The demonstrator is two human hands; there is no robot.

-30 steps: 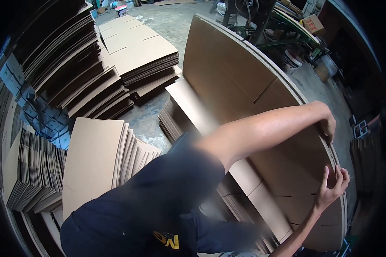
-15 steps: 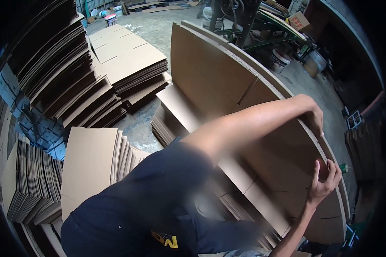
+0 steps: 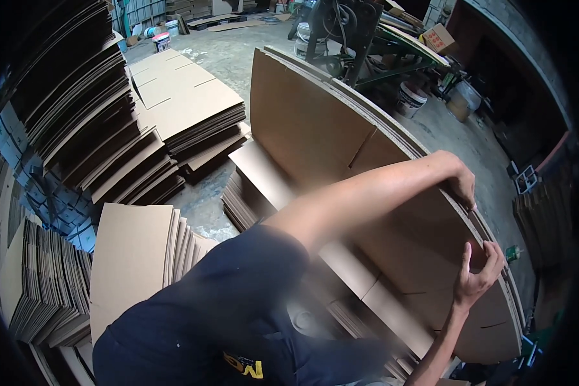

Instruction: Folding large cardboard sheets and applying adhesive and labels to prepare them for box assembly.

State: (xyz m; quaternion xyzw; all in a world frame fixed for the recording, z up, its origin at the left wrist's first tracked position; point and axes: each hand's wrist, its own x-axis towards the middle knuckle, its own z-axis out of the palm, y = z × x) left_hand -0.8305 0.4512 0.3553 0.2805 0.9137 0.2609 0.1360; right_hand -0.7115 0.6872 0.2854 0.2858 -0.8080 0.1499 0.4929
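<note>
A bundle of large brown cardboard sheets (image 3: 309, 106) stands on edge, leaning, with slots cut into its near face. My left arm, in a navy sleeve, reaches across it. My left hand (image 3: 460, 185) is bent over the top edge with its fingers curled down the far side. Closer to me, my right hand (image 3: 479, 278) grips the same edge, its thumb up on the near face and its fingers hooked over the top. Below the upright bundle lies a stack of flat cardboard (image 3: 258, 168), partly covered by my arm and body.
Tall cardboard piles (image 3: 77, 96) rise at the left, beside a lower slotted stack (image 3: 180, 80). Another cardboard stack (image 3: 132, 248) is close at my left. Beyond the bundle are a dark machine (image 3: 344, 32), a white bucket (image 3: 410, 100) and a small green bottle (image 3: 513, 253).
The gap between the sheets along the bundle's top edge has narrowed. Both hands stay on that edge, and the whole view has shifted slightly.
</note>
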